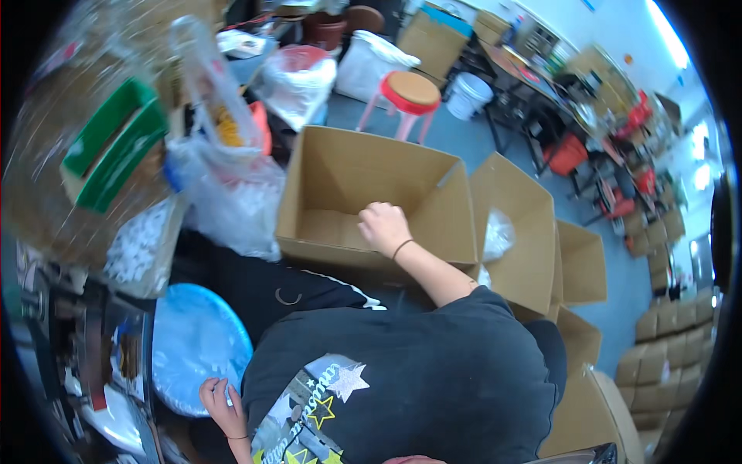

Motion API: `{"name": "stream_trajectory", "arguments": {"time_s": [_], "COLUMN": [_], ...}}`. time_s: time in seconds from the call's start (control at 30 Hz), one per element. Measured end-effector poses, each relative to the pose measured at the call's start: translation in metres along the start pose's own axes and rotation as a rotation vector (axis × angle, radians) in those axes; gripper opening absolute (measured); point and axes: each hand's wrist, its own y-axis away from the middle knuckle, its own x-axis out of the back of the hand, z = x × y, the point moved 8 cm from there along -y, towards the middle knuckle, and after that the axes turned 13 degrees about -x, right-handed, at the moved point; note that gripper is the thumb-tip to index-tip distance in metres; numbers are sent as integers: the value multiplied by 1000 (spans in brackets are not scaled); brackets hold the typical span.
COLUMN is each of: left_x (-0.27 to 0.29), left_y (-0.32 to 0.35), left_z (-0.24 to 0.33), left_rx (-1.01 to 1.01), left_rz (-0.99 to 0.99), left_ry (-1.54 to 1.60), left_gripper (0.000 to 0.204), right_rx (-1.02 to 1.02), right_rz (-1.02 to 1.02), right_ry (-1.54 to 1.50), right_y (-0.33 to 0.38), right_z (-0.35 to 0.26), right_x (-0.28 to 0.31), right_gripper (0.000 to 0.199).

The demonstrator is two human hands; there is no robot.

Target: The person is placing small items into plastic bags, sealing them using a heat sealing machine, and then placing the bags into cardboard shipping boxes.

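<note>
The right hand (384, 226) reaches forward into an open cardboard box (325, 182), its arm stretched out from a dark sleeve; the hand sits low against the box's near wall with the knuckles up and the fingers curled under, so the grip looks clenched, though whether anything lies inside it cannot be told (the fingertips are hidden behind the hand itself); a thin band circles the wrist. The box stands straight ahead of the person, flaps spread wide, and what shows of its floor around the hand is plain brown card.

The left hand (220, 402) is down at the lower left, well apart from the box; its fingers rest on the rim of a round blue basin (189, 340) holding small white pieces, and a few of those pieces lie just under the fingertips; the grip here is loose and part bent, and I cannot tell if it has pinched a piece or only touches the heap.

Beside the box on the left sit clear plastic bags (232, 193) of more white pieces; a second open carton (514, 224) stands touching the box on its right, with a bit of clear plastic inside. Farther back a pink stool (410, 93) with a wooden seat stands on the grey floor near a white bucket (469, 94); flat brown cartons are stacked at the far right edge.
</note>
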Motion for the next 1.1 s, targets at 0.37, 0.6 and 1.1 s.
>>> {"name": "stream_trajectory", "arguments": {"time_s": [0.37, 0.6, 1.1], "left_x": [-61, -111, -108], "left_y": [-78, -86, -14], "left_z": [16, -4, -73], "left_rx": [-164, -341, 116], "left_rz": [-341, -429, -319], "left_ry": [226, 315, 397], "left_gripper": [15, 17, 15], "right_rx": [-879, -886, -726], "right_rz": [-493, -143, -1083], "right_ry": [12, -39, 829], "right_y": [171, 267, 284], "right_z": [268, 269, 215], "right_x": [29, 46, 73], "right_gripper": [63, 88, 65]}}
